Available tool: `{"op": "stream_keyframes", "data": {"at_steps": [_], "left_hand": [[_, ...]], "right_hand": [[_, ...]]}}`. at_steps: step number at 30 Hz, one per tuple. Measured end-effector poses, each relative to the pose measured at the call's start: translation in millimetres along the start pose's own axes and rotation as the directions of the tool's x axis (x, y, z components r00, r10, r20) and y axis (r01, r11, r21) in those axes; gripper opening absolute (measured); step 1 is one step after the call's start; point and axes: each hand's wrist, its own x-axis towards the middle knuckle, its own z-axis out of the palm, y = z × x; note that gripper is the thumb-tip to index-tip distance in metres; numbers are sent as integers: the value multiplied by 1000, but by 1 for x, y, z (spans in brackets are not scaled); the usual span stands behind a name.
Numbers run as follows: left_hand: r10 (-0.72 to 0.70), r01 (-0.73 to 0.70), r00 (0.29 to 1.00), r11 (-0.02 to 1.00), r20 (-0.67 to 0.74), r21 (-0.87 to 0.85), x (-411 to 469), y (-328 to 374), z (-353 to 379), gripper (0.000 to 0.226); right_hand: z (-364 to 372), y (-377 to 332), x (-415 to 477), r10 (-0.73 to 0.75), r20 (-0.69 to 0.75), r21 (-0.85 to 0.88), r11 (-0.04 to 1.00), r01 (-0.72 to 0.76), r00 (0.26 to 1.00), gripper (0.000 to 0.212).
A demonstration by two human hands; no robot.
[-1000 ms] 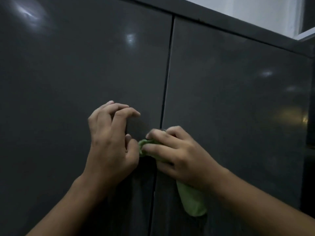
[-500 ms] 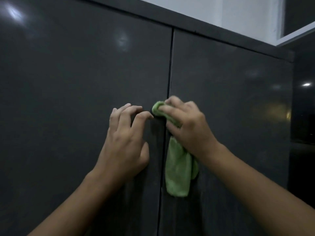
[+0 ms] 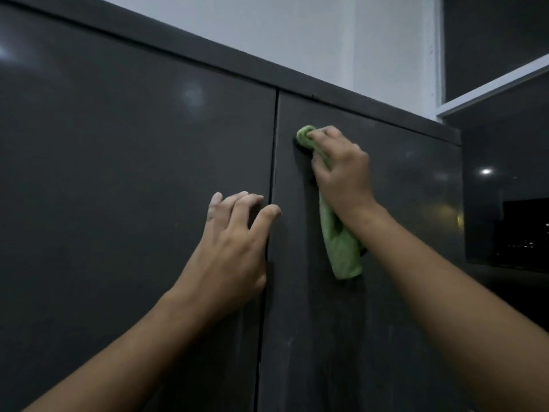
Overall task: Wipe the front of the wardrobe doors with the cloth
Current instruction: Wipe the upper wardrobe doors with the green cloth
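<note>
Fingers (image 3: 322,135) of the right hand (image 3: 341,176) clutch a crumpled green cloth (image 3: 341,248) against the glossy dark-grey right wardrobe door (image 3: 416,263), high beside the centre seam (image 3: 274,150). Bent fingertips (image 3: 246,200) of the left hand (image 3: 234,248), grasping nothing, brace at that seam. Wiping appears under way; the next stroke likely needs firm pressure rightward. No writing legible.

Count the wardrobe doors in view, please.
2. Left door, touched by the left hand; right door, under the cloth that the right hand holds. Others may lie outside the frame.
</note>
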Motion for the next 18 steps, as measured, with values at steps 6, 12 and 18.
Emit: {"op": "stream_keyframes", "data": {"at_steps": [6,12,18], "left_hand": [[36,-34,992,999,-123,22,34,-6,6,49],[-17,25,997,995,-77,93,59,7,8,72],[-52,57,992,998,-117,41,98,25,12,65]], "right_hand": [[-4,-1,-63,-326,151,64,945,320,933,33],[-15,88,1,-51,-64,-141,989,41,997,33],[-5,92,19,-139,-86,-130,983,127,987,33]]}}
